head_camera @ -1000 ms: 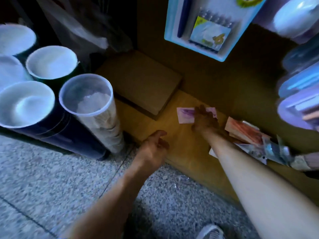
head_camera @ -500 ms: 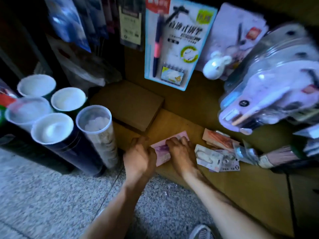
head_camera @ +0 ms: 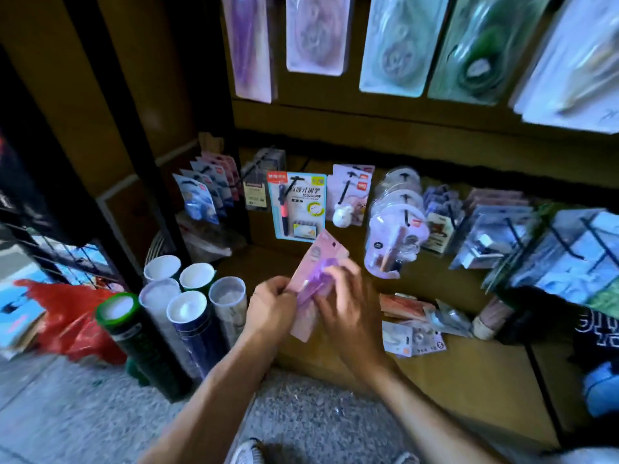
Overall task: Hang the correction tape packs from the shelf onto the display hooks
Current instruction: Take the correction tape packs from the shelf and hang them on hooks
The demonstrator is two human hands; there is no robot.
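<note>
While both hands meet above the front edge of the wooden shelf (head_camera: 469,380), a pink correction tape pack (head_camera: 320,262) sits between them, lifted clear of the shelf and tilted so its top corner points up and to the right. The left hand (head_camera: 271,308) grips the pack's left edge, fingers curled in and pinching the card. The right hand (head_camera: 348,306) wraps over the purple blister on the front, fingers curled across it (motion blur hides exactly where each fingertip lands). A small hang hole shows near the pack's upper corner, free of any hook.

Behind the pack, on the back panel, black display hooks (head_camera: 345,192) carry rows of carded goods: a blue-bordered pen card (head_camera: 296,205) straight ahead, a white-and-pink card just right of it, then clear round blister packs (head_camera: 395,226) farther right. More loose packs (head_camera: 413,333) lie flat on the shelf, right of the hands and near the right wrist, overlapping one another.

Down to the left, a cluster of rolled tubes (head_camera: 187,309) stands upright on the speckled floor, just beside the shelf's end, and a red plastic bag (head_camera: 67,316) lies crumpled left of them. Larger blurred packs (head_camera: 392,45) hang along the top.
</note>
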